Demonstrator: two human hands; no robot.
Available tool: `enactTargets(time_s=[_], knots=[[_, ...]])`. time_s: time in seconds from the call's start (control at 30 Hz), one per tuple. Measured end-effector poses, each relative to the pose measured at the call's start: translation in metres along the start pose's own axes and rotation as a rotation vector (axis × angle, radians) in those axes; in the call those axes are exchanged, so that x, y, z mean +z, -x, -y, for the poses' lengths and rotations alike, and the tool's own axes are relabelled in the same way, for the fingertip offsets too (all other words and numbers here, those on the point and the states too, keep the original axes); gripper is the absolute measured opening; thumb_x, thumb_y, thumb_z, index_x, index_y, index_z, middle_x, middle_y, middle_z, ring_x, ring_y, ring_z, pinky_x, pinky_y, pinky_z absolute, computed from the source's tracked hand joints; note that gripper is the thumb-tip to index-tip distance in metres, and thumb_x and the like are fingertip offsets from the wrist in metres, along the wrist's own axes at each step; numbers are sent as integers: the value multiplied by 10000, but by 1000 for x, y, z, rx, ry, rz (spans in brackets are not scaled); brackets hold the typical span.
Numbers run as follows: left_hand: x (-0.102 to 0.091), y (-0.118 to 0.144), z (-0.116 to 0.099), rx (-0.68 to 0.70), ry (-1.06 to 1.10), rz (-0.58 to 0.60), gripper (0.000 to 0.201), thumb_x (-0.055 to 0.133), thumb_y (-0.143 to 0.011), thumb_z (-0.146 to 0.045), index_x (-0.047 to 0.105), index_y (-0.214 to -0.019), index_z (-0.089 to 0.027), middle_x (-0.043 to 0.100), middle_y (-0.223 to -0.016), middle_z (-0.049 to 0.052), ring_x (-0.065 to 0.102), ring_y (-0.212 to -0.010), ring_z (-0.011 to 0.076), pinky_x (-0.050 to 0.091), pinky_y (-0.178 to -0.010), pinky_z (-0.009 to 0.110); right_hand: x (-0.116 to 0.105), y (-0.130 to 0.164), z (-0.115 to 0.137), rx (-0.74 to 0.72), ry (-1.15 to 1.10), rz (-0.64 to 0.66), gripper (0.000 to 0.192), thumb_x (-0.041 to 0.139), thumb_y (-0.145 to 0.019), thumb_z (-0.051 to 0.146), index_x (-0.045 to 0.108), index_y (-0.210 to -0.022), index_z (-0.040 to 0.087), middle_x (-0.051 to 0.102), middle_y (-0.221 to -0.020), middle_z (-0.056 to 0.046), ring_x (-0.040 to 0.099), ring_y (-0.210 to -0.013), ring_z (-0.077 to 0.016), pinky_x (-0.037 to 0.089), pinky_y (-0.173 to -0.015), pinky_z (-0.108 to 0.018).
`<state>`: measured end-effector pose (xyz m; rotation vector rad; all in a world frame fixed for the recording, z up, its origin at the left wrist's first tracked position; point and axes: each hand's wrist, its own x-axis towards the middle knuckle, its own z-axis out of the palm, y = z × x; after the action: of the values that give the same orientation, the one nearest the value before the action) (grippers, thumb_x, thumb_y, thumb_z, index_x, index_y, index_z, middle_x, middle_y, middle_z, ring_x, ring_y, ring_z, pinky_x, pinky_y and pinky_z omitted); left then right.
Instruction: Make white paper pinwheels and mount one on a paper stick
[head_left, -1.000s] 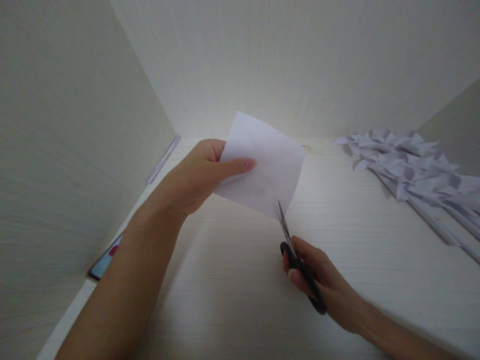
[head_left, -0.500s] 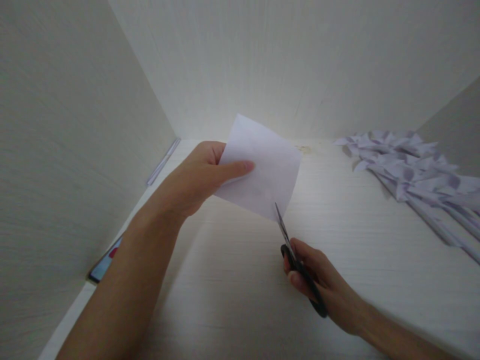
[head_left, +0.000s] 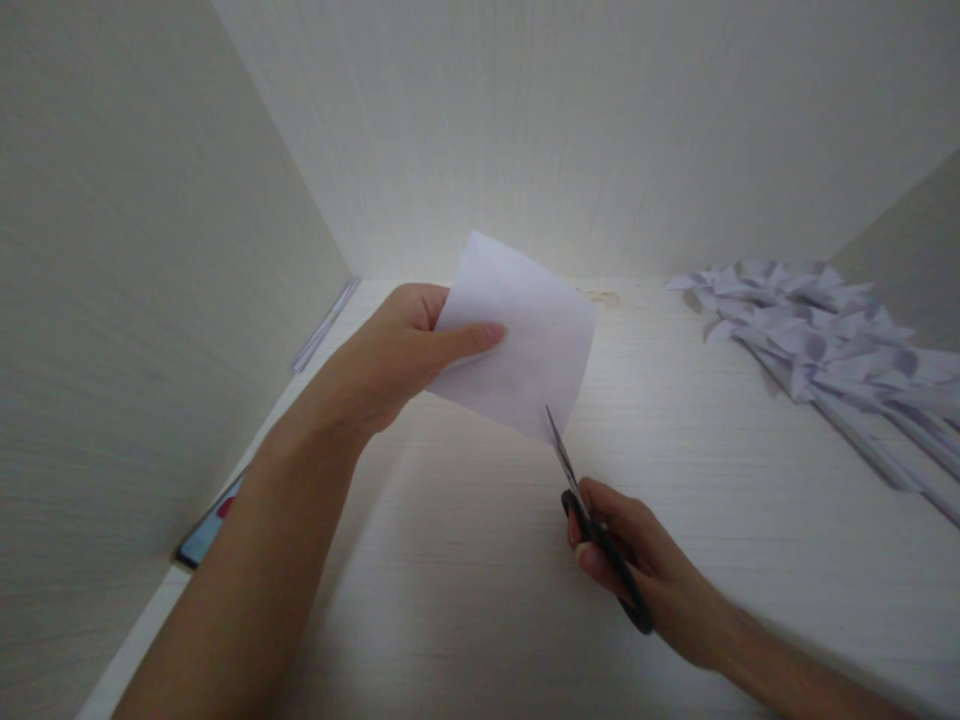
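1. A white sheet of paper (head_left: 525, 345) is held up above the pale wooden surface (head_left: 465, 560), near the middle of the scene.
2. Its left edge is pinched by the left hand (head_left: 397, 360), thumb on the near face and fingers closed behind.
3. Black-handled scissors (head_left: 592, 530) are gripped in the closed right hand (head_left: 637, 565); the blade tips meet the paper's lower corner.
4. A heap of folded paper pieces (head_left: 817, 335) lies far right.
5. A phone (head_left: 210, 525) lies at the near left, against the wall.
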<state>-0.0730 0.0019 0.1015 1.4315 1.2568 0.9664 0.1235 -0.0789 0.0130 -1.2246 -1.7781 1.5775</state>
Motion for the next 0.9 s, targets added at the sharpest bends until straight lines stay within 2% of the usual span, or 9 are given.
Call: enactTargets(time_s=[0.43,0.9], knots=[[0,-1,1,-10,12,12,152,582,-603,-259,625,-687,-141,621,-603,-13,625,-694,216,521,-591,338,1,-1,0,-9,7,0,318,465,-738,461,353,-620,189,338,-560,45,297,-501,-78,254,-419,-202],[1,0,0,-19,-46,-33,204,573,-599,-263,636,-751,-143,638,-654,7,621,-748,237,521,-586,326,2,-1,0,17,0,-12,295,488,-738,395,321,-599,195,307,-554,51,280,-499,-74,238,-416,-199]])
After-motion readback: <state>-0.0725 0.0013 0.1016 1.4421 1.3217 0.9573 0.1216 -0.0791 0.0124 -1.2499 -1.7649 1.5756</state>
